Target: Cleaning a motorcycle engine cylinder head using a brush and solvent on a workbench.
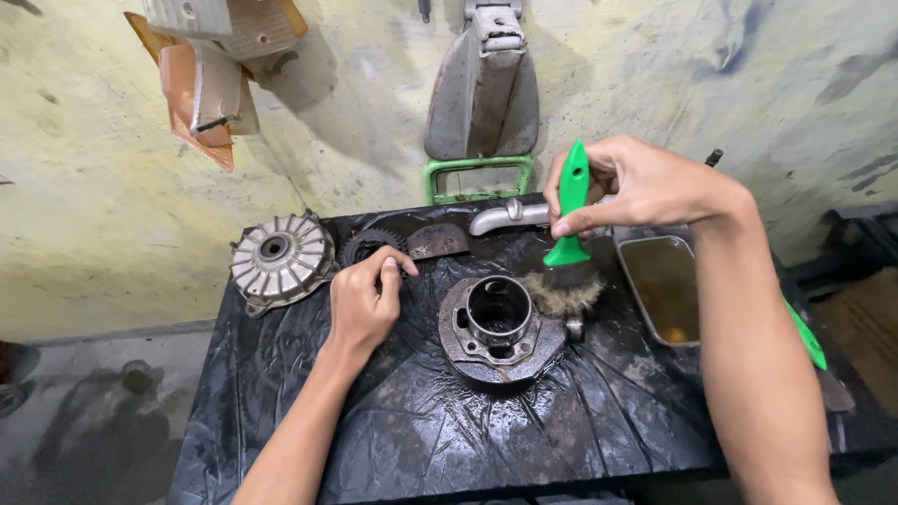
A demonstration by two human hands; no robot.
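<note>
Right grip clenched on green brush, bristles against cylinder just below.

One green-handled brush, one cylinder block, one finned hub, one sprocket and one liquid tray are counted.

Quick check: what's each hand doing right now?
Left hand: fingers curled, resting on the black sheet, holding nothing visible.
Right hand: closed on the green brush.
</note>
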